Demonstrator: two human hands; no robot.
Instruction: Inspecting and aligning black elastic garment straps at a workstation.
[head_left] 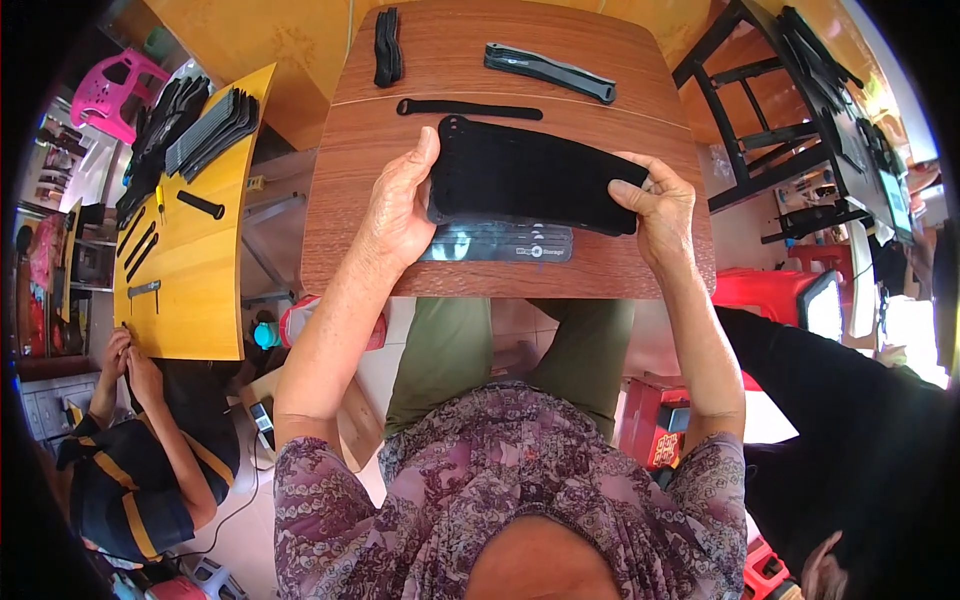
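Between both hands I hold a wide stack of black straps [535, 175], fanned side by side, with small holes at its upper left corner. My left hand [395, 205] is closed around the left end, thumb raised along the edge. My right hand [662, 205] pinches the right end, thumb on top and fingers beneath. Partly under the stack, near the table's front edge, lies a flat clear plastic packet [500, 243] with a printed label. Beyond the stack a single black strap [470, 108] with a round eyelet at its left end lies flat.
The brown wooden table [340, 240] also bears a black strap bundle [388, 48] at far left and a grey-black bundle [550, 72] at far right. Left, a person [150, 450] works at a yellow table [210, 310] with strap piles. Another person in black [850, 410] is at right.
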